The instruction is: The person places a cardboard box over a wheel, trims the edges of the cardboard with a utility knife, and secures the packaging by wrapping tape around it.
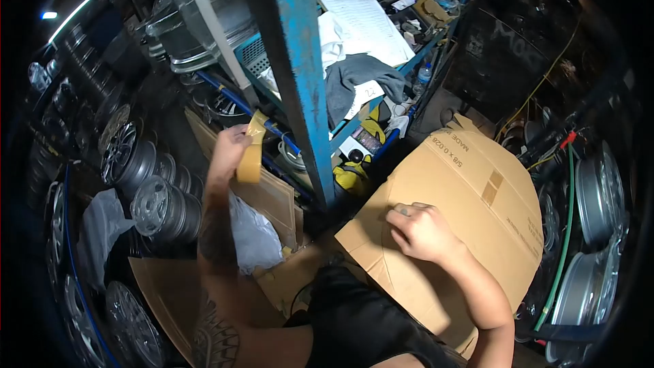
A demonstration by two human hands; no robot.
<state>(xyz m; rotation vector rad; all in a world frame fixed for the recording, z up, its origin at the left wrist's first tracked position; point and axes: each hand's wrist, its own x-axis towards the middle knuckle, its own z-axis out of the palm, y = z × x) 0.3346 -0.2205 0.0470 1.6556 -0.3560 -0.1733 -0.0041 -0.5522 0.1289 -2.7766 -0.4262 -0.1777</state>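
A roll of brown packing tape (250, 165) is gripped in my left hand (234, 142), held up beside the blue shelf post. A glossy yellowish piece of tape shows above the fingers. On the right, my right hand (422, 232) is closed over a large rounded cardboard piece (470, 184), its fingers curled under and a ring on one of them. Whether those fingers pinch anything is hidden. Printed lettering and a small brown tape patch (492, 189) mark the cardboard.
A blue steel post (298, 61) rises in front of me. Behind it, the shelf carries a clipboard with papers (368, 24) and a grey cloth (357, 82). Metal wheel rims (167, 208) crowd the left; more rims (599, 194) stand at right. Flat cardboard (266, 197) leans below my left hand.
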